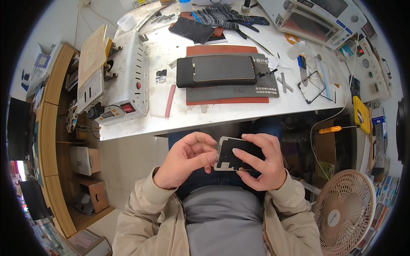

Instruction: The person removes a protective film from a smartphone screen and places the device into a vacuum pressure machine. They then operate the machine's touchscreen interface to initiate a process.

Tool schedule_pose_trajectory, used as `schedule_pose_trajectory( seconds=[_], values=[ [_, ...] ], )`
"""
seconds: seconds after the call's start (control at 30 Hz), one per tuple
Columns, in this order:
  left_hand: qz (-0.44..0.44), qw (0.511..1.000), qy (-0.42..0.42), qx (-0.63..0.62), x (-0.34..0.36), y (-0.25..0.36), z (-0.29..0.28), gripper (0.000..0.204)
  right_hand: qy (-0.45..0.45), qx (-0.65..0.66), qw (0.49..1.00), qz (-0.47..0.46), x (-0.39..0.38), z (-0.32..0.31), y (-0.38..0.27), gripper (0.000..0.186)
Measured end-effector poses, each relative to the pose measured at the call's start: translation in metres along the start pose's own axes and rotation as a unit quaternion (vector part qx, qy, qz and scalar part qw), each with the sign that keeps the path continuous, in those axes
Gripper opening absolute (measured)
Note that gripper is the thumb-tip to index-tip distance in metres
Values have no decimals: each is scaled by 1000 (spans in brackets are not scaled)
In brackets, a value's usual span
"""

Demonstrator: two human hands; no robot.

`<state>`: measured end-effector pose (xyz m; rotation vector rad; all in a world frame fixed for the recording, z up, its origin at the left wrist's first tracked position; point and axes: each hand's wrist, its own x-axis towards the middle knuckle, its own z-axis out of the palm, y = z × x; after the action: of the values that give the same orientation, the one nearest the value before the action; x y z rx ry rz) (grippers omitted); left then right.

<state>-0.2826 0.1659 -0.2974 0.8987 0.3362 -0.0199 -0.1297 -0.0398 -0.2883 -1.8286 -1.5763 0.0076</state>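
Observation:
Over my lap, in front of the table edge, my right hand (265, 160) grips a phone screen panel (227, 152). The panel's back is black with pale grey edges, and its far end lies under my right fingers. My right thumb is along the near edge, with one finger laid across the black face. At the panel's left end, my left hand (190, 158) has its thumb and index finger pressed together; what they pinch is too small to make out. On the table beyond, a larger phone screen (224, 68) lies on a black block (184, 72) over grey and red mats.
A white heating machine (128, 81) stands at the left of the table (179, 117). A pink strip (170, 101) lies beside it. Thin frames (311, 87), gloves (222, 16) and tools lie farther back. A fan (346, 213) stands at my right.

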Motion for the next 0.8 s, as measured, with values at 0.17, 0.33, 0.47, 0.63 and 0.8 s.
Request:
schedule_pose_trajectory(
  seconds=[0.17,0.33,0.47,0.63,0.8],
  values=[
    [-13,1000,0,17,-1,0,-3,30,-7,1,1000,0,0,0,0,63],
    [-19,1000,-7,24,-1,3,-2,31,-11,3,1000,5,-1,0,0,63],
    [-18,999,-8,33,-3,4,-2,33,-12,14,1000,6,-1,2,0,63],
    [-22,999,-11,38,-3,5,-1,35,-12,27,1000,10,-3,3,0,63],
    [-22,999,-14,44,-4,6,0,36,-9,41,999,11,-3,5,0,63]
  ],
)
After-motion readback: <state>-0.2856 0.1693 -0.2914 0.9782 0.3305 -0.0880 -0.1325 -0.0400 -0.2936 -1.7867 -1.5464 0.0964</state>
